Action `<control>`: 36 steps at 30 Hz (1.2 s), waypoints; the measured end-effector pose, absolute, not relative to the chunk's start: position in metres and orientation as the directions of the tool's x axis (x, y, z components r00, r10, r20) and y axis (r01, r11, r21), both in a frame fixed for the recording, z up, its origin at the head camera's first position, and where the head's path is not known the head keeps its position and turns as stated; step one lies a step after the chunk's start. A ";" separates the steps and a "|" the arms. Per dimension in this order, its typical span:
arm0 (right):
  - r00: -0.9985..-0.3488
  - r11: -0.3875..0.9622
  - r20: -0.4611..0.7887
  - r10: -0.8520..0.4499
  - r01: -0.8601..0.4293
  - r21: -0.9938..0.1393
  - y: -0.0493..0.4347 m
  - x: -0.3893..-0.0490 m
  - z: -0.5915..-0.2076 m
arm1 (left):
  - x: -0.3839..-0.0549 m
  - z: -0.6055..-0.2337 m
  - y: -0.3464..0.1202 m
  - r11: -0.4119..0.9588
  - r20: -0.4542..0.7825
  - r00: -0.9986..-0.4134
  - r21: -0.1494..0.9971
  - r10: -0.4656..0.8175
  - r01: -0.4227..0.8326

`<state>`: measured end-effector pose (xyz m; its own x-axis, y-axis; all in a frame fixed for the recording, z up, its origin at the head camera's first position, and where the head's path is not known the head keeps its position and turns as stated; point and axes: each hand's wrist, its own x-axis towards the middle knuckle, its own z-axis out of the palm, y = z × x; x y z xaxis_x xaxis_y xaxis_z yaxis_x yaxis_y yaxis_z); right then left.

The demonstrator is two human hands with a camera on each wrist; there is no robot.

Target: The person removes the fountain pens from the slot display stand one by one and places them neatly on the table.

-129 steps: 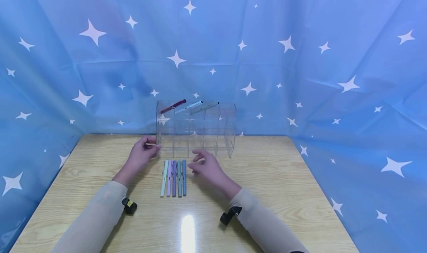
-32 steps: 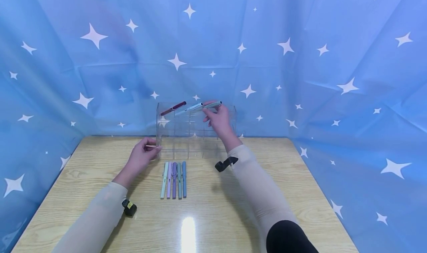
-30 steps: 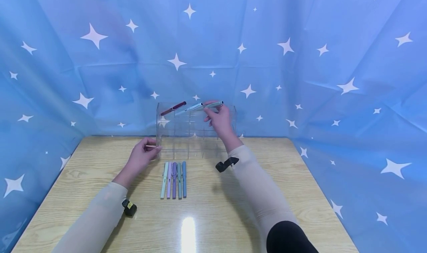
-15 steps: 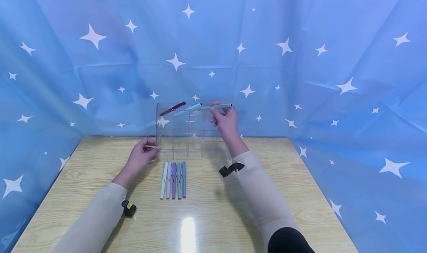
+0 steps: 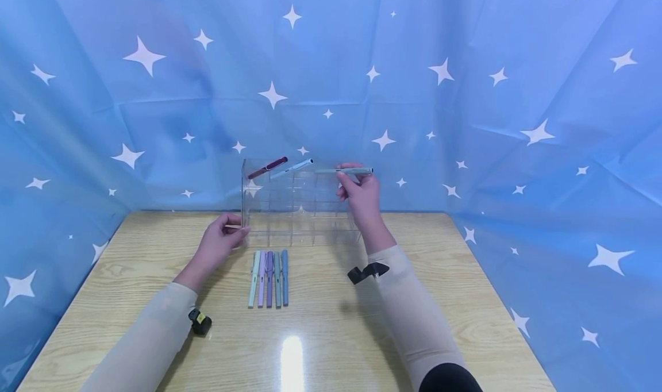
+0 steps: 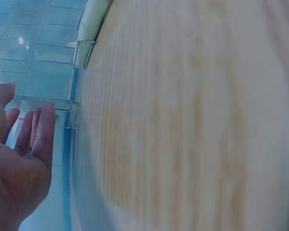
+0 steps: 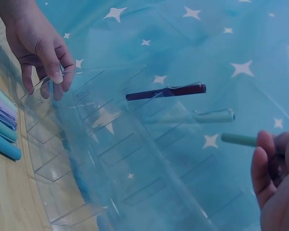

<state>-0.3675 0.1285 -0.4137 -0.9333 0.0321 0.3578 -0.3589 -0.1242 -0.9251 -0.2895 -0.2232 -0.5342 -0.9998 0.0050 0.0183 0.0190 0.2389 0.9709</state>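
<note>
A clear compartmented acrylic rack (image 5: 281, 231) stands on the table against the backdrop. My left hand (image 5: 222, 237) grips its left side wall low down, thumb at the front edge; the right wrist view shows that hand (image 7: 43, 48) at the wall too. My right hand (image 5: 364, 202) pinches a grey-green pen (image 5: 364, 171) between thumb and fingers. It is nearly level at the height of the rack's top row, toward the right end, cap end pointing right. A dark red pen (image 5: 268, 168) and a light blue pen (image 5: 292, 168) lean in the top row's left compartments.
Several pens lie side by side before the rack: a mint pen (image 5: 254, 280), a lilac pen (image 5: 261, 283), a purple pen (image 5: 269, 283), a teal pen (image 5: 277, 283) and a blue pen (image 5: 285, 283). A blue starred curtain (image 5: 331, 64) hangs behind the wooden table (image 5: 439, 277).
My right hand has risen from the table to the grey-green pen leaning in the top row, then shifted it rightward and tipped it nearly level. My left hand has stayed at the rack.
</note>
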 end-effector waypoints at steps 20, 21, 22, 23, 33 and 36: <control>-0.959 -0.104 0.279 -0.046 -0.273 -0.956 0.145 -0.331 -0.434 | -0.290 -0.536 -0.222 0.236 0.032 -0.999 0.971 -0.002 0.031; -0.960 -0.104 0.275 -0.051 -0.269 -0.957 0.145 -0.330 -0.436 | -0.290 -0.535 -0.222 0.237 0.037 -0.999 0.971 -0.004 0.035; -0.960 -0.110 0.276 -0.057 -0.268 -0.957 0.146 -0.328 -0.437 | -0.290 -0.535 -0.221 0.237 0.041 -0.999 0.971 -0.006 0.038; -0.960 -0.114 0.272 -0.064 -0.264 -0.958 0.147 -0.327 -0.438 | -0.289 -0.534 -0.221 0.236 0.045 -0.999 0.971 -0.008 0.042; -0.969 -0.114 0.213 -0.127 -0.199 -0.973 0.151 -0.310 -0.452 | -0.290 -0.533 -0.220 0.216 0.050 -0.999 0.975 -0.009 0.046; -0.971 -0.099 0.188 -0.148 -0.175 -0.980 0.152 -0.305 -0.457 | -0.289 -0.533 -0.221 0.226 0.051 -0.999 0.973 -0.008 0.048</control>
<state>-0.3046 0.1524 -0.4573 -0.9709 -0.1481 0.1881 -0.1747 -0.0986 -0.9797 -0.2887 -0.2205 -0.5327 -0.9987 -0.0081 0.0508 0.0476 0.2264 0.9729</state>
